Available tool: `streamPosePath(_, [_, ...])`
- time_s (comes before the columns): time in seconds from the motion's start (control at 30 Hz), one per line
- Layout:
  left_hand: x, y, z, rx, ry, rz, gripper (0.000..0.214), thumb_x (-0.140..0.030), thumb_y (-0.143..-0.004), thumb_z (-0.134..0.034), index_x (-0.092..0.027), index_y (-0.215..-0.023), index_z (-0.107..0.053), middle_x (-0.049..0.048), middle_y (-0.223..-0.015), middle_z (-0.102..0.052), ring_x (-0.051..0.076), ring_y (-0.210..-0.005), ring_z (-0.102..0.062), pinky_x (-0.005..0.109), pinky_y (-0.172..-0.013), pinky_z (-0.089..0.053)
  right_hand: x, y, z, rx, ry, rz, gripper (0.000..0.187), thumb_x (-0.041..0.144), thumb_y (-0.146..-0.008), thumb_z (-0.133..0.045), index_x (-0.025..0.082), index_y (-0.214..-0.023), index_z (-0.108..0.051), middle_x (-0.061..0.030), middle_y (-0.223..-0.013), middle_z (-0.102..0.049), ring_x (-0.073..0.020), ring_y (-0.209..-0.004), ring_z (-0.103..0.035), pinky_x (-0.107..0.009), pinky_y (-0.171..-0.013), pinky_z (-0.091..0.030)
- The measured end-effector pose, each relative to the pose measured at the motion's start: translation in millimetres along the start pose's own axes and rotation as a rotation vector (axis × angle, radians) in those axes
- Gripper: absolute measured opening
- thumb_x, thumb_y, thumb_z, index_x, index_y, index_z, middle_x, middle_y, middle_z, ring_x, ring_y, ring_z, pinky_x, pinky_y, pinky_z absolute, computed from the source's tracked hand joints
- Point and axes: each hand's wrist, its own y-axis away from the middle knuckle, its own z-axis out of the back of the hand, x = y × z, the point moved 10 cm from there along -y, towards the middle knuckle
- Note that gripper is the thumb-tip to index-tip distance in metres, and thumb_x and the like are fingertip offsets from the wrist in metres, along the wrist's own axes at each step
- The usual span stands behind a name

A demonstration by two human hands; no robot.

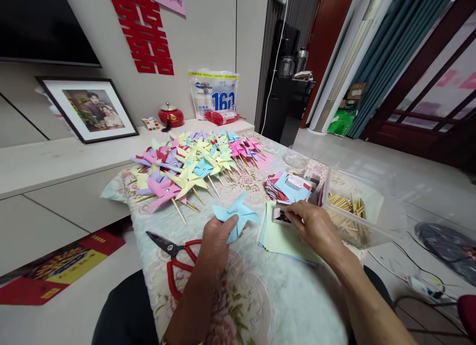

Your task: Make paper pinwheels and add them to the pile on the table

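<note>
Before the "160" bag (213, 93), left hand (215, 240) grips blue pinwheel (240, 212); right hand's (315, 227) grip unclear.

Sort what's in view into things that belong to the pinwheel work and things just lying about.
In the work: blue pinwheel held in the left hand; small box at the right hand; paper sheets; tub of sticks; finished pinwheels; red scissors.
Lying about: framed photo; red pot; tissue pack; puzzle cube.
</note>
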Motion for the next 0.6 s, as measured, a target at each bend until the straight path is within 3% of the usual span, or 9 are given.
streamPosePath(0.1, [-3, 2, -1.6, 0.003, 0.024, -0.011, 0.029, -0.032, -0.060, -0.082, -0.015, -0.078, -0.068, 0.0011, -0.064, -0.070, 0.015, -0.057, -0.062, 0.023, -0.055, -0.047, -2, -5, -21, 0.149, 0.308, -0.058, 0.024, 0.018, -0.096, -0.050, 0.018, -0.086, -0.072, -0.0085, -0.089, -0.067, -0.0203, -0.078, -0.064, -0.028, -0.063, -0.036])
streamPosePath(0.2, [-10, 5, -5.0, 0.020, 0.030, -0.038, 0.027, -0.034, -0.062, -0.080, -0.016, -0.075, -0.066, 0.0006, -0.063, -0.069, 0.014, -0.056, -0.061, 0.024, -0.056, -0.046, -2, -11, -33, 0.250, 0.442, -0.100, 0.024, 0.018, -0.096, -0.050, 0.018, -0.088, -0.073, -0.0113, -0.097, -0.068, -0.0222, -0.082, -0.067, -0.027, -0.060, -0.033])
streamPosePath(0.33, [-14, 7, -4.0, 0.001, 0.058, -0.051, 0.028, -0.035, -0.061, -0.081, -0.016, -0.076, -0.066, 0.0006, -0.066, -0.070, 0.015, -0.060, -0.063, 0.024, -0.058, -0.046, -3, -18, -41, 0.333, 0.468, -0.155, 0.024, 0.013, -0.093, -0.050, 0.016, -0.093, -0.074, -0.0150, -0.101, -0.070, -0.0259, -0.085, -0.071, -0.028, -0.060, -0.035])
streamPosePath(0.6, [-5, 3, -1.1, -0.007, 0.065, -0.015, 0.030, -0.034, -0.061, -0.081, -0.015, -0.079, -0.067, 0.0023, -0.065, -0.071, 0.017, -0.062, -0.064, 0.025, -0.058, -0.046, -6, -29, -46, 0.320, 0.432, -0.157, 0.025, 0.007, -0.087, -0.049, 0.016, -0.093, -0.073, -0.0154, -0.098, -0.073, -0.0276, -0.089, -0.071, -0.029, -0.061, -0.034])
